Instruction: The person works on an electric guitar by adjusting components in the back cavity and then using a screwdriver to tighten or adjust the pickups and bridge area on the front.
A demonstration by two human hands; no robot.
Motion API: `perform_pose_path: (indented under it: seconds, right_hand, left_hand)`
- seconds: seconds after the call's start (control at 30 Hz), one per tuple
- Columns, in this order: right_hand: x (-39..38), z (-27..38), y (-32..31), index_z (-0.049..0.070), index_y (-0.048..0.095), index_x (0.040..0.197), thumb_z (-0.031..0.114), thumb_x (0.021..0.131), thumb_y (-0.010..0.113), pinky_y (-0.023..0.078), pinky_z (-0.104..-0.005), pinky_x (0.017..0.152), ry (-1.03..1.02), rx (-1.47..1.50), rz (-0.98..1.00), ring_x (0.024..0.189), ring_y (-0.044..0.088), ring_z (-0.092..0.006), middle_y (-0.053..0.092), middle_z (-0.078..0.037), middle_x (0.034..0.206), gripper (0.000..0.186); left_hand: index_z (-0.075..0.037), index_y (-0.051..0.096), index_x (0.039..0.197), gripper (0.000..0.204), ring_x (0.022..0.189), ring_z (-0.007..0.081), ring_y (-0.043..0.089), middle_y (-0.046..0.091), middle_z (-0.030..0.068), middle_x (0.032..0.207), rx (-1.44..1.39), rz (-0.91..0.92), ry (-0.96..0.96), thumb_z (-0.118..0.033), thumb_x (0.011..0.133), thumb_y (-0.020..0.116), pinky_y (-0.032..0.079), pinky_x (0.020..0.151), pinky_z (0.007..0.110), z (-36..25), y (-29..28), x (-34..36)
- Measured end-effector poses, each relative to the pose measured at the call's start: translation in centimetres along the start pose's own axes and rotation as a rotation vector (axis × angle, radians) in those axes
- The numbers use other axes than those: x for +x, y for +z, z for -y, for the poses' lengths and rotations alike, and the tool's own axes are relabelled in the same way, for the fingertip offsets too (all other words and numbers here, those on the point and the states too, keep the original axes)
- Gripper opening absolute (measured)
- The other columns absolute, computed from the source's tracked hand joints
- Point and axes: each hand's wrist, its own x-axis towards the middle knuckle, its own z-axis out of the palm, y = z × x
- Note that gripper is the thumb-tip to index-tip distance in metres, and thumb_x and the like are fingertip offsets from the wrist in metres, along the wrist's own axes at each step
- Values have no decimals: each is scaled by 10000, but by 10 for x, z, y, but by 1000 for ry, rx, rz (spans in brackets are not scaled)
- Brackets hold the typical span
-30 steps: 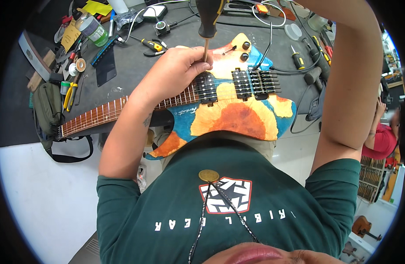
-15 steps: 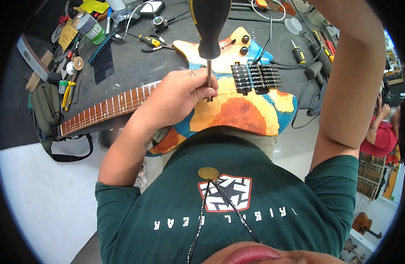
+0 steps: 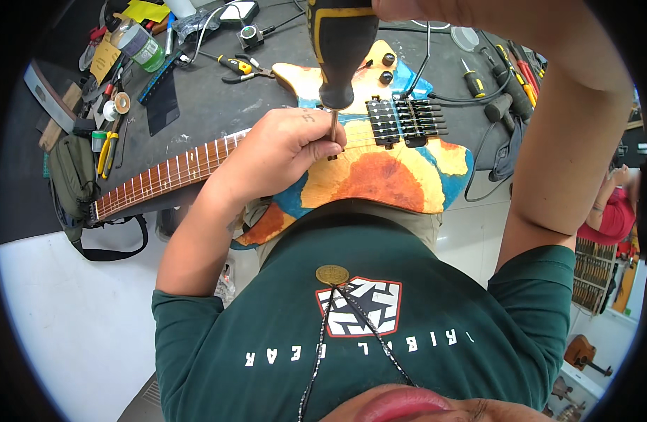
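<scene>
An electric guitar (image 3: 379,176) with a blue, cream and orange body lies across my lap and the bench edge, its neck (image 3: 170,176) pointing left. My left hand (image 3: 288,151) is closed near the strings, thumb and fingers pinching the metal shaft of a screwdriver (image 3: 343,60). The screwdriver stands upright, its black and yellow handle above the body, and its tip is hidden by my fingers. At the top edge my right hand (image 3: 411,8) is at the handle's upper end, largely cut off by the frame. The bridge (image 3: 420,121) and a pickup (image 3: 384,123) lie right of my left hand.
Pliers (image 3: 239,67) and a small black device (image 3: 250,36) lie behind the guitar. A bottle (image 3: 140,46), tape roll and tools crowd the left; a green pouch (image 3: 74,176) sits beside the headstock. Another screwdriver (image 3: 472,79) and a mallet (image 3: 499,109) lie right. Another person (image 3: 611,211) is far right.
The screwdriver handle has shifted lower and slightly right in view, and part of my right hand now shows beside it. My left hand keeps its pinch on the shaft.
</scene>
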Motion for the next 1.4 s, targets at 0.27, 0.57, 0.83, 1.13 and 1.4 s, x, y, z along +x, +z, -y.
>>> perform_pose_path:
  seconds: [0.27,0.57,0.83,1.13,1.4]
  right_hand:
    - [-4,-4,0,28,809,1257,150,1032,832,648,-339,884,-42,25,20,874,768,-176,823,-83,1000,257]
    - [-10,0,12,28,808,1251,167,1035,833,643,-338,873,-105,24,33,869,765,-175,821,-83,993,258]
    - [-46,-2,34,27,808,1245,182,1037,834,639,-337,864,-231,-5,20,864,762,-174,819,-82,986,260]
    - [-54,-1,23,27,807,1239,199,1040,835,635,-336,853,-202,-27,17,858,758,-173,817,-82,979,264]
    - [-57,0,20,27,807,1233,214,1043,836,631,-335,844,-191,-31,21,853,755,-172,815,-81,973,268]
  left_hand:
    - [34,765,1073,83,895,293,812,826,128,1004,-19,29,-58,61,994,767,638,823,382,-1,-2,-1]
    - [-6,747,1222,295,920,226,765,781,113,1038,-172,-82,-146,55,935,710,610,819,356,1,-13,-14]
    - [-42,754,1218,418,1248,363,673,727,107,1367,387,-65,-110,-132,838,905,578,1081,480,3,-9,-25]
    - [-52,735,1201,456,1230,361,682,757,95,1268,331,-162,-121,-158,806,936,581,1078,477,3,-1,-20]
    - [-59,719,1230,500,1225,373,696,783,112,1236,365,-164,-94,-161,797,948,582,1079,483,5,-2,-18]
